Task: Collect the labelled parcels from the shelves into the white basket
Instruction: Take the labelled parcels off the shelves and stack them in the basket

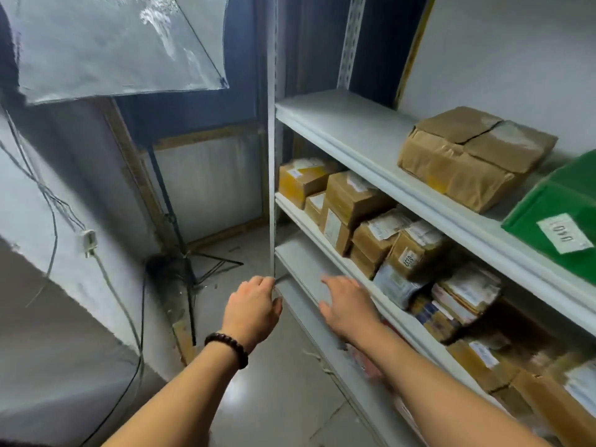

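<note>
Nothing is held yet: the left hand (253, 309) is set against the grey metal shelf upright (271, 188), grip untellable; the right hand (346, 306) is spread flat, empty. Brown taped, white-labelled cardboard parcels (354, 201) are left crowding the grey shelves (338, 124); no white basket is seen.

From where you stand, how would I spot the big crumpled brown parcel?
On the white metal shelving unit at right, look at the highest visible shelf. The big crumpled brown parcel lies there, left of a green plastic bin, far larger than the small labelled boxes crowded one shelf below.
</note>
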